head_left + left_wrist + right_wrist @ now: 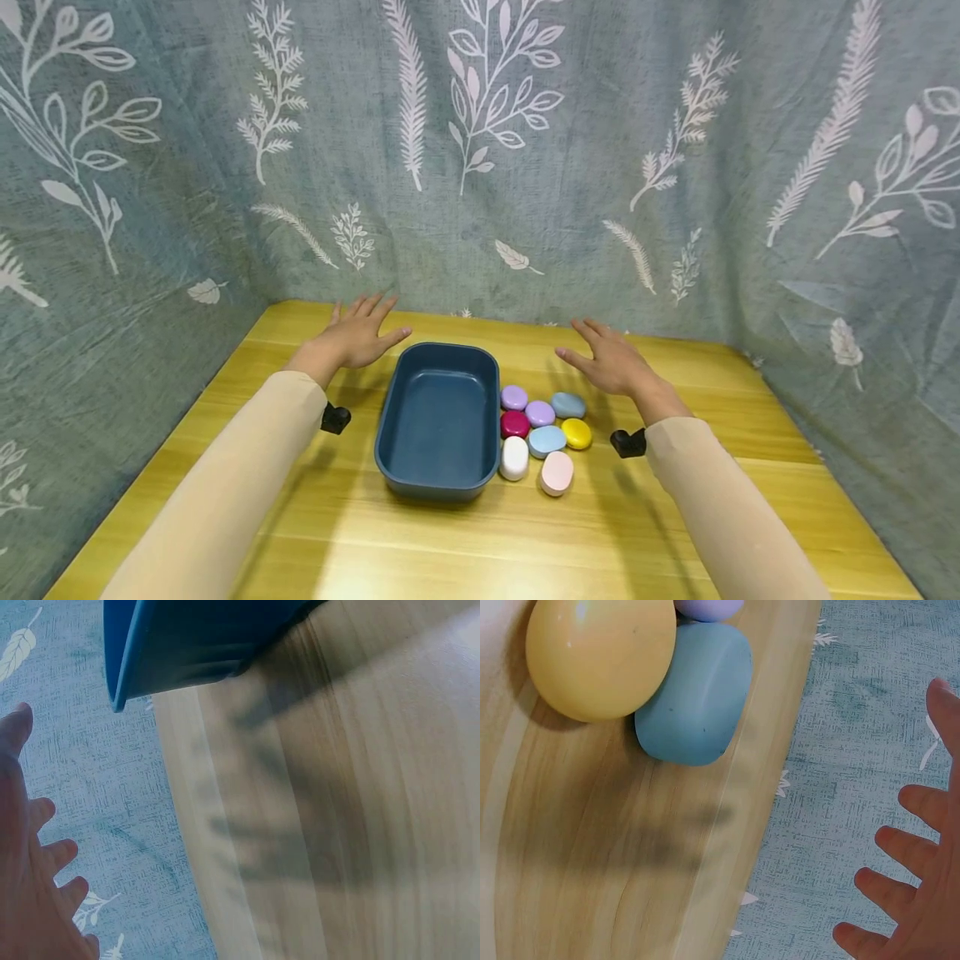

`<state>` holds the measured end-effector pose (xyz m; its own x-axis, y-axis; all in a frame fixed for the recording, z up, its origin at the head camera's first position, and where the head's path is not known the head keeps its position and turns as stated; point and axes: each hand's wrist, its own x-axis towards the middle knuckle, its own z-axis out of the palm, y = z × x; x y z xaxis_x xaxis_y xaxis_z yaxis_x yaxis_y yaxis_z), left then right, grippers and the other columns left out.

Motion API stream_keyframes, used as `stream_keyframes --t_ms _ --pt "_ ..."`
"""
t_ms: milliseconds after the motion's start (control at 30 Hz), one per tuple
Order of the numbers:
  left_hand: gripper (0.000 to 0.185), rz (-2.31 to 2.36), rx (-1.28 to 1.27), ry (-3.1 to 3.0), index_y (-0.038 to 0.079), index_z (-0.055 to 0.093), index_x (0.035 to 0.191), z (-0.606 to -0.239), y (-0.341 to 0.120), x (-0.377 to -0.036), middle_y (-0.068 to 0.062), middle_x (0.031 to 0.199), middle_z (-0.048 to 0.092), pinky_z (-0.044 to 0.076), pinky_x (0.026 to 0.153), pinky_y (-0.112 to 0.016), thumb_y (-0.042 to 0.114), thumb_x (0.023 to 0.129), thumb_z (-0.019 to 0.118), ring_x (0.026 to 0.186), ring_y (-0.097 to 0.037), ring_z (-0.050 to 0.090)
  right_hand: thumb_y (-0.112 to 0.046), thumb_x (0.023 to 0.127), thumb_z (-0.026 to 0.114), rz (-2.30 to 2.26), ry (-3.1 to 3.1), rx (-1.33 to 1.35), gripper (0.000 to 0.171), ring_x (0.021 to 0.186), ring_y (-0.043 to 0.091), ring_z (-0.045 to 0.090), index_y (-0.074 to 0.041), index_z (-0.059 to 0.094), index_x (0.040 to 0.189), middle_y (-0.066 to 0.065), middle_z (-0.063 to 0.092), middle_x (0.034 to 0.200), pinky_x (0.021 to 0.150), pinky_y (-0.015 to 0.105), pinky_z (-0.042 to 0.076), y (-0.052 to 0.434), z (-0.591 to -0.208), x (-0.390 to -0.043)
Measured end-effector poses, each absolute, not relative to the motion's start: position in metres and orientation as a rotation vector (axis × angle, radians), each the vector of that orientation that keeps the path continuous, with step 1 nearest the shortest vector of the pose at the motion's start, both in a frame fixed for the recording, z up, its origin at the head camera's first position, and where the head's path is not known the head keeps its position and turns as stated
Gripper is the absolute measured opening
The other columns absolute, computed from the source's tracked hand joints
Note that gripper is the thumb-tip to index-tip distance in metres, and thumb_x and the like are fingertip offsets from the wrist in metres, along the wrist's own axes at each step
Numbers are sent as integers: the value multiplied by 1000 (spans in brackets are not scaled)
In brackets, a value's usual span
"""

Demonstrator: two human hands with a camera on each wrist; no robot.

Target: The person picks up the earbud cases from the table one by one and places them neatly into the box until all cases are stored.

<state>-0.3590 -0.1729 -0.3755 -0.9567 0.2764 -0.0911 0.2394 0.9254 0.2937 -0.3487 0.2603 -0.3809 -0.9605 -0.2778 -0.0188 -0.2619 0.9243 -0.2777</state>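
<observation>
Left hand [358, 336] and right hand [611, 362] above the bench [465, 550] — fingers spread, grip empty — flanking blue tub [440, 417] and pebbles [544, 435].

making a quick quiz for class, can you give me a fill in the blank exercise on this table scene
1. The blue tray holds ____ stones.
2. The pebble-shaped pieces lie in a cluster to the ____ of the tray as the person sees it.
3. The left hand and right hand hover with fingers spread, holding ____.
4. The piece touching the yellow piece in the right wrist view is ____ in colour.

Missing words: no; right; nothing; blue
</observation>
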Motion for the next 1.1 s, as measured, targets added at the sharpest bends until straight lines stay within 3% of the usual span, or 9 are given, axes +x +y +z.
stream_keyframes --t_ms 1100 --pt "85 450 514 3015 25 6 169 -386 -176 -350 -12 176 0 -8 125 -71 74 102 28 161 -43 -2 -65 104 42 -368 3088 -583 80 155 51 20 -20 21 167 21 21 171 123 73 16 271 -381 -341"
